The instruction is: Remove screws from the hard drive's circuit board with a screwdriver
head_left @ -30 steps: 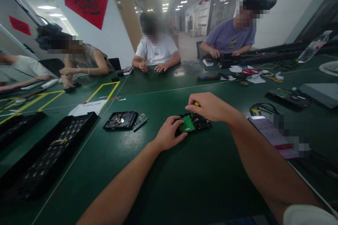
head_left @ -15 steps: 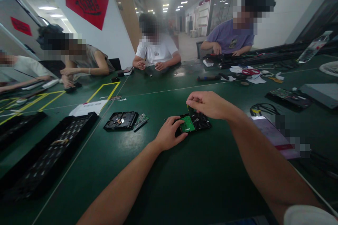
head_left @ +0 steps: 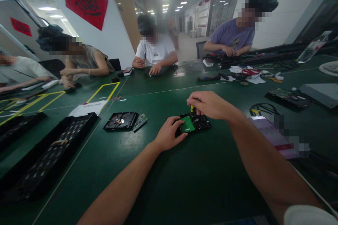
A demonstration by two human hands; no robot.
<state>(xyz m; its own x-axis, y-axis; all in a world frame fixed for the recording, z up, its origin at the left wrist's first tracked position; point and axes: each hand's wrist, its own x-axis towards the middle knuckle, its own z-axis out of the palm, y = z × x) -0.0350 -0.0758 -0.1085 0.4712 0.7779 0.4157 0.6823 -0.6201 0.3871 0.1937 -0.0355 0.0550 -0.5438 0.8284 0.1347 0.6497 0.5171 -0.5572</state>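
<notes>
Green tabletop point(head_left: 158, 179): tray point(head_left: 90, 119), phone point(head_left: 274, 136), cable point(head_left: 268, 105) around; left fingers point(head_left: 179, 122) partly hide drive point(head_left: 202, 122).

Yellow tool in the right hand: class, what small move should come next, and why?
Probably a slight turn of the yellow tool: the right hand grips it, tip hidden, over the black drive, while the left hand braces the drive and its green board.
</notes>
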